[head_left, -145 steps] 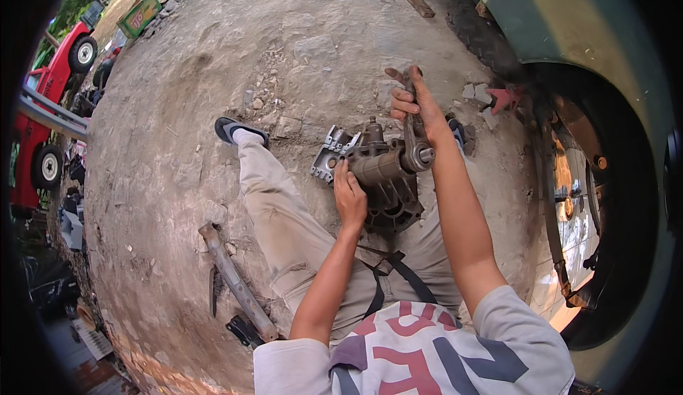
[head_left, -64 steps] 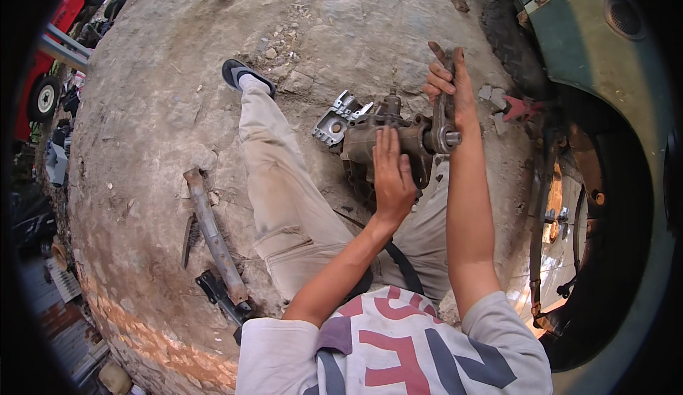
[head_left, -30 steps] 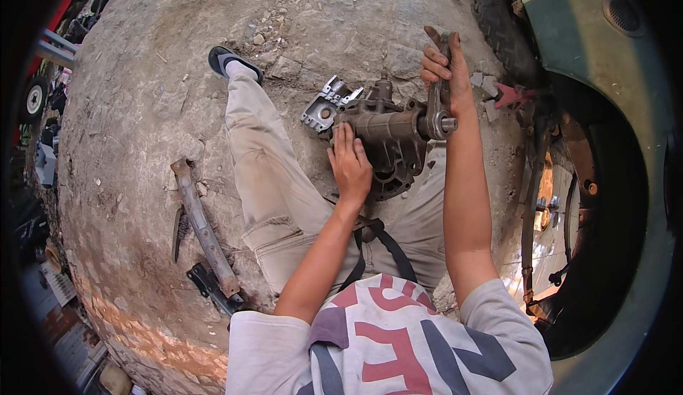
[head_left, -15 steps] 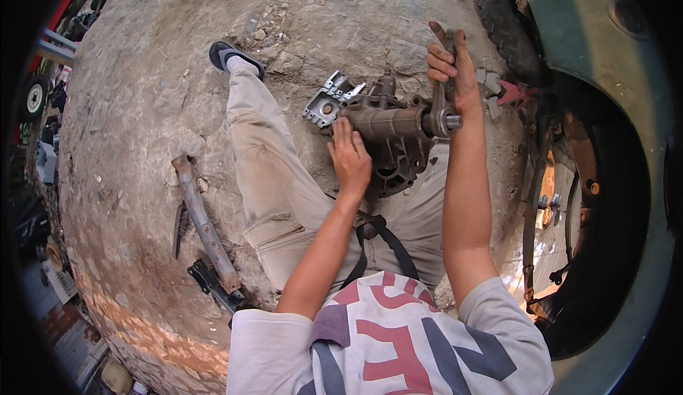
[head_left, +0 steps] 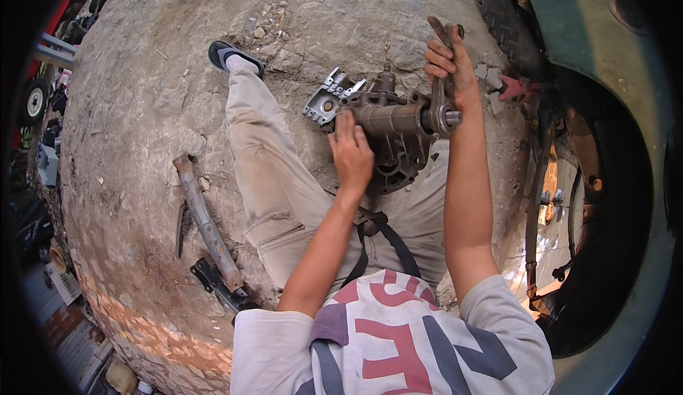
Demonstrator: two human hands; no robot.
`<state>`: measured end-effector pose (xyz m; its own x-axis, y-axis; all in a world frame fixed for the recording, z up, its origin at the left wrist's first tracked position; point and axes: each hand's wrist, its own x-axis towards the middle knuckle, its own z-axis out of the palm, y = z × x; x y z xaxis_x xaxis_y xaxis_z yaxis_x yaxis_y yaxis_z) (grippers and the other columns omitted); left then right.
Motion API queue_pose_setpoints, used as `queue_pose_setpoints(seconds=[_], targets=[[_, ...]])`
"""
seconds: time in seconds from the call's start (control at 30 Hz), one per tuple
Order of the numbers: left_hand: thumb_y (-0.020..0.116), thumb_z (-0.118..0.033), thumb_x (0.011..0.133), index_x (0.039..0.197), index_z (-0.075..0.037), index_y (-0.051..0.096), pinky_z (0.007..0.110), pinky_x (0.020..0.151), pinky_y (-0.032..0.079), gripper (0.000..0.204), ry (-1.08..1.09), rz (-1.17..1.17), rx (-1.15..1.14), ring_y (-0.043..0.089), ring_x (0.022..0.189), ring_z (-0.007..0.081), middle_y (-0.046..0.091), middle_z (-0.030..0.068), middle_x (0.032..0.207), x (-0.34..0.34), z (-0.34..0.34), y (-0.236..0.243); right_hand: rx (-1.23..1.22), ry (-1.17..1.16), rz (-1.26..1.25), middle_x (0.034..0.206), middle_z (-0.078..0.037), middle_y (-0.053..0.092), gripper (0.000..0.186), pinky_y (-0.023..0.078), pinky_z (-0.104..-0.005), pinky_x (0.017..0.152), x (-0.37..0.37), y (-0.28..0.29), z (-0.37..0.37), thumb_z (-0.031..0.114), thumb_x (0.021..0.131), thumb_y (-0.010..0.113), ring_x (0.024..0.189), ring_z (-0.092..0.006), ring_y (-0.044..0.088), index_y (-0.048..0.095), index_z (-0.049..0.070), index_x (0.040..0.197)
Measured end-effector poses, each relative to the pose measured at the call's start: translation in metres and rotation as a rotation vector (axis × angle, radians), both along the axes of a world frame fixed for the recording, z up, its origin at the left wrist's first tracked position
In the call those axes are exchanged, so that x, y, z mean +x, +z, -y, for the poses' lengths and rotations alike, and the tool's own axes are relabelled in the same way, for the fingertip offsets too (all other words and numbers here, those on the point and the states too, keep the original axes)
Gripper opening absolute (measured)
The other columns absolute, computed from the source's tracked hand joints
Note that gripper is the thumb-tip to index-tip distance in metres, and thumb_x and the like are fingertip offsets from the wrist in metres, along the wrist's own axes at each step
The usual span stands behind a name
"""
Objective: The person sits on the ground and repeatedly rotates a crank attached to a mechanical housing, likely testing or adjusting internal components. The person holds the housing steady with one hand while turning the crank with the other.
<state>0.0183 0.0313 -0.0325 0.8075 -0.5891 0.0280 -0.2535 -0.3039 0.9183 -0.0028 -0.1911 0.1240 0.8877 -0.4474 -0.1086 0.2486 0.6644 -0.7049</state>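
Between my legs sits a greasy brown cast-metal steering gearbox [head_left: 390, 121]. A lever arm [head_left: 441, 96] stands up from the splined shaft at its right end. Wrapped round the upper part of that arm is my right hand [head_left: 452, 64]; a narrow metal end also sticks up beside its fingers, its kind unclear. My left hand [head_left: 351, 155] rests against the left end of the gearbox with its fingers stretched out over the casing. Just beyond those fingertips, a bright silver metal housing [head_left: 327, 100] lies on the ground, touching or very near the gearbox.
To my left lie a long rusty metal bar [head_left: 206, 221] and a black metal bracket [head_left: 217, 285]. A green vehicle body [head_left: 605, 32] with a dark wheel arch rises close on my right. Near it are a tyre [head_left: 501, 29] and a red metal stand [head_left: 516, 88].
The gearbox has turned and risen very slightly. My right hand has shifted a little left with the lever arm, and the fingers of my left hand have slid slightly along the casing.
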Motion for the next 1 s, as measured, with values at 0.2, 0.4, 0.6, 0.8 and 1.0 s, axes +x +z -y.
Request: queue_pose_setpoints(seconds=[0.2, 0.4, 0.6, 0.8, 1.0], targets=[[0.040, -0.015, 0.103, 0.150, 0.001, 0.039, 0.053, 0.120, 0.020, 0.050, -0.083, 0.132, -0.183, 0.034, 0.146, 0.0357, 0.038, 0.0200, 0.156, -0.023, 0.006, 0.053, 0.006, 0.023, 0.019, 0.067, 0.007, 0.035, 0.053, 0.029, -0.0196, 0.049, 0.000, -0.003, 0.001, 0.042, 0.097, 0.065, 0.051, -0.0014, 0.031, 0.051, 0.006, 0.134], [0.043, -0.011, 0.100, 0.152, -0.003, 0.039, 0.054, 0.120, 0.020, 0.052, -0.182, 0.267, -0.322, 0.034, 0.147, 0.0333, 0.040, 0.0166, 0.157, -0.038, 0.015, 0.097, 0.025, 0.039, 0.028, 0.067, 0.007, 0.035, 0.050, 0.029, -0.0197, 0.048, -0.001, -0.003, 0.005, 0.040, 0.098, 0.064, 0.050, -0.0015, 0.031, 0.052, 0.006, 0.133], [0.039, -0.018, 0.105, 0.149, -0.003, 0.044, 0.053, 0.120, 0.022, 0.047, 0.052, -0.041, 0.076, 0.036, 0.145, 0.0334, 0.044, 0.0163, 0.154, -0.002, 0.004, 0.010, 0.023, 0.005, 0.010, 0.066, 0.007, 0.035, 0.051, 0.029, -0.0200, 0.047, 0.001, 0.004, -0.001, 0.039, 0.098, 0.064, 0.050, -0.0018, 0.031, 0.052, 0.005, 0.134], [0.043, -0.013, 0.103, 0.143, -0.004, 0.051, 0.051, 0.118, 0.028, 0.042, -0.113, 0.123, -0.318, 0.044, 0.141, 0.0331, 0.052, 0.0158, 0.147, -0.023, 0.015, 0.099, 0.053, 0.040, 0.039, 0.066, 0.007, 0.036, 0.052, 0.030, -0.0202, 0.047, -0.001, -0.002, 0.004, 0.041, 0.098, 0.064, 0.050, -0.0017, 0.031, 0.052, 0.006, 0.133], [0.049, -0.013, 0.100, 0.131, -0.006, 0.063, 0.056, 0.115, 0.029, 0.035, -0.026, 0.123, -0.073, 0.054, 0.131, 0.0304, 0.064, 0.0127, 0.133, 0.014, 0.014, 0.040, 0.038, 0.062, 0.041, 0.066, 0.007, 0.036, 0.052, 0.031, -0.0199, 0.048, 0.000, 0.000, 0.004, 0.043, 0.098, 0.064, 0.050, -0.0019, 0.032, 0.052, 0.006, 0.133]])
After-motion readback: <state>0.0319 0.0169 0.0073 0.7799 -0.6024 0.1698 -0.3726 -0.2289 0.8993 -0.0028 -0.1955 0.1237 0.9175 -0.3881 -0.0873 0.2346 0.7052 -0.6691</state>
